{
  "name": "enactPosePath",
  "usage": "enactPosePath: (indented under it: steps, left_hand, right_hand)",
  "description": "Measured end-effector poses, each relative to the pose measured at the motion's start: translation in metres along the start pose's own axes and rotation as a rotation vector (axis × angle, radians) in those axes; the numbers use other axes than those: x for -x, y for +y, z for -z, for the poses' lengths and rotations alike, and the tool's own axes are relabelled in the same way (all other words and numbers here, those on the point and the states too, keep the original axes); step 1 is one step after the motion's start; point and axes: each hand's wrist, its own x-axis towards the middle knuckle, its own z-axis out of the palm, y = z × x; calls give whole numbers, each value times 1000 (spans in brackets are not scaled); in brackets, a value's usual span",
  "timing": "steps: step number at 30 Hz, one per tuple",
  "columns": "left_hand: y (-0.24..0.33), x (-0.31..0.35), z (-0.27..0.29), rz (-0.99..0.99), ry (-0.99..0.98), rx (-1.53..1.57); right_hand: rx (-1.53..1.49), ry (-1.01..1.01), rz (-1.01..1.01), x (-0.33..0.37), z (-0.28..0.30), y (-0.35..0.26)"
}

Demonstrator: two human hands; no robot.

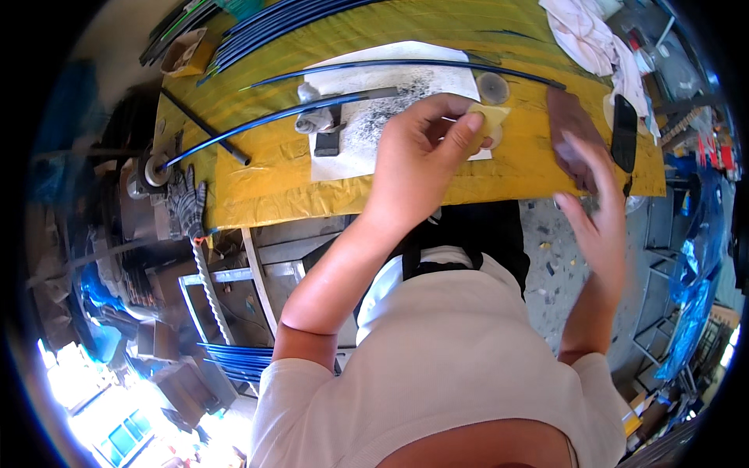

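Observation:
My left hand (421, 156) pinches a small pale yellow piece of paper or sheet (496, 118) between thumb and fingers, above a white paper (351, 160) strewn with dark specks. Off to the right, my right hand (597, 195) has thumb and fingers apart, somewhat blurred. It is over the near end of a brown sheet (568, 117); whether it touches the sheet I cannot tell. One dark blue rod (257, 123) reaches from a round fitting at the left edge to the white paper. Beyond my left hand, another rod (421, 62) lies across the paper.
The table has a yellow covering (265, 195). Near the first rod are a whitish wrapped lump (314, 118) and a dark block (328, 143). A round disc (492, 88), a black phone-like object (624, 132) and pale cloth (585, 35) lie rightward. Bundled rods (265, 35) lie far left; a grey glove (187, 204) hangs there.

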Motion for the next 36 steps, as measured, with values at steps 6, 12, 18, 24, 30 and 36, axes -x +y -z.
enactPosePath:
  steps: [6,12,18,24,30,36]
  left_hand:
    - [-13,10,26,2,90,42]
    - [-39,8,61,188,6,284]
    - [-64,-10,65,274,61,414]
    - [-73,-18,66,304,91,401]
    - [-79,-19,69,308,113,415]
    - [-76,-21,72,319,141,412]
  right_hand:
    - [-220,-33,324,-80,-89,-12]
    - [-293,-21,293,-109,-138,-9]
    - [185,38,478,-118,-160,7]
    - [428,-39,540,-118,-162,18]
    - [320,-113,401,-117,-169,15]
    - [271,-116,387,-119,-173,14]
